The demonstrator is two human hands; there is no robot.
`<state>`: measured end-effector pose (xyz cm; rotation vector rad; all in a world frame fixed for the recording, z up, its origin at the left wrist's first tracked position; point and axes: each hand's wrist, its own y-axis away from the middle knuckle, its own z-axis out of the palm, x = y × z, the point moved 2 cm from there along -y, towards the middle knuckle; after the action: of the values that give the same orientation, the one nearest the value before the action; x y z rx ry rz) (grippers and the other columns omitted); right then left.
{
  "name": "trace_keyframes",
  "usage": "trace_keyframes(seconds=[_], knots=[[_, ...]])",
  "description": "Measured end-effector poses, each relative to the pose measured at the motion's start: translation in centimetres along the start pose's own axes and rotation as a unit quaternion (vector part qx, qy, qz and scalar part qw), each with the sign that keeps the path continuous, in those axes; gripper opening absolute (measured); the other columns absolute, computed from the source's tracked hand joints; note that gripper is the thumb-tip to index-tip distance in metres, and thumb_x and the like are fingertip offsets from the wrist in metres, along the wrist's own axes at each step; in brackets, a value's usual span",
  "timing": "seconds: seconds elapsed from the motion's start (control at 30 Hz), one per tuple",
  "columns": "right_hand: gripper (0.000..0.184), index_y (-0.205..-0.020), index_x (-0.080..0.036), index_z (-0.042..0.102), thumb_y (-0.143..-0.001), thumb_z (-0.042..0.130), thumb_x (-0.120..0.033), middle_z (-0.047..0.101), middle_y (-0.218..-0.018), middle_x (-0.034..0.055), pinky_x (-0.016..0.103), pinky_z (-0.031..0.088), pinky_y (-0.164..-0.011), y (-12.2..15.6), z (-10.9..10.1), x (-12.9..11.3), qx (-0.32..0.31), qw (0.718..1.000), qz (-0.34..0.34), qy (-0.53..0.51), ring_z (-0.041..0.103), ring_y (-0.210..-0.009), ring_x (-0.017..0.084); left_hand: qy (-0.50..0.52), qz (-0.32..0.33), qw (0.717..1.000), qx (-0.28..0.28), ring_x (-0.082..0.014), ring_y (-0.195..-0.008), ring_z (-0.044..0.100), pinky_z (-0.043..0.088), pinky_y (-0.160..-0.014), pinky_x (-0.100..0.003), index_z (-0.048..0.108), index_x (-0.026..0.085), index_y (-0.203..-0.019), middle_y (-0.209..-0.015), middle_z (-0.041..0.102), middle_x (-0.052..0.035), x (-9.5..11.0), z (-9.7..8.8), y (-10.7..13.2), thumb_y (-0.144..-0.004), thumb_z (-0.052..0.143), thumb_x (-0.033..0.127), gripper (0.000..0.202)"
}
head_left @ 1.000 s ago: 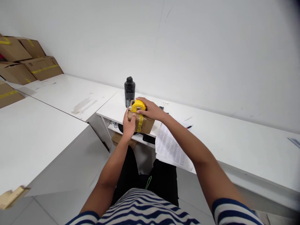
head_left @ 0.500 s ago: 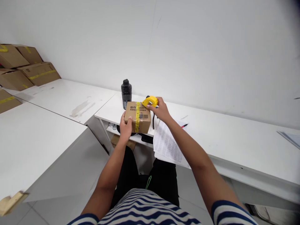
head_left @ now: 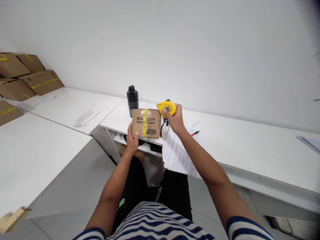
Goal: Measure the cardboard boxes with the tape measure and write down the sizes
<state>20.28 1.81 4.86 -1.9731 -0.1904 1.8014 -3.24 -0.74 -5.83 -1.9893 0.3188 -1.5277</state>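
Observation:
My left hand grips the lower left corner of a small cardboard box sealed with yellow tape, tipped up so its printed face looks at me. My right hand is closed around a yellow tape measure, held just right of the box's top corner and clear of it. A black strap hangs down from the tape measure. Both hands are above the front edge of a white desk.
A black bottle stands on the desk behind the box. A printed sheet hangs over the desk edge, with a red pen beside it. Stacked cardboard boxes sit on the far left tables. A shelf under the desk holds dark items.
The tape measure came off the top of the box and moved right in my right hand. My left hand tilted the box up so its printed face is towards me.

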Motion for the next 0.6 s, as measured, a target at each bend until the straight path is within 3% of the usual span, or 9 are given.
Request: trace_keyframes(seconds=[0.2,0.4,0.6], knots=[[0.064,-0.109,-0.027,0.041,-0.069,0.076,-0.062,0.056,-0.103,0.0012,0.037,0.055,-0.083,0.5,-0.4,0.1,0.03,0.999,-0.017,-0.04,0.061,-0.094,0.019,-0.026,0.023,0.999,-0.02,-0.0274,-0.143,0.038,0.031,-0.119,-0.04,0.031,0.019,-0.153,-0.156,0.038,-0.0145,-0.8,0.5,0.6,-0.094,0.046,0.053,0.07],[0.063,-0.109,-0.027,0.04,-0.07,0.075,-0.063,0.057,-0.105,0.0019,0.037,0.054,-0.086,0.0,-0.9,0.9,0.036,0.999,-0.01,-0.034,0.06,-0.098,0.019,-0.032,-0.005,0.999,0.007,-0.0262,-0.136,0.047,0.039,-0.113,-0.036,0.038,0.019,-0.149,-0.151,0.046,-0.0131,0.7,1.0,0.5,-0.092,0.049,0.054,0.067],[0.061,-0.109,-0.027,0.038,-0.071,0.073,-0.06,0.055,-0.105,0.0023,0.034,0.054,-0.078,0.3,-1.3,1.8,0.037,0.999,0.018,-0.027,0.059,-0.095,0.019,-0.058,-0.046,0.996,0.041,-0.0249,-0.122,0.059,0.045,-0.104,-0.035,0.051,0.021,-0.139,-0.136,0.061,-0.0099,3.0,0.8,-0.5,-0.091,0.052,0.052,0.057]])
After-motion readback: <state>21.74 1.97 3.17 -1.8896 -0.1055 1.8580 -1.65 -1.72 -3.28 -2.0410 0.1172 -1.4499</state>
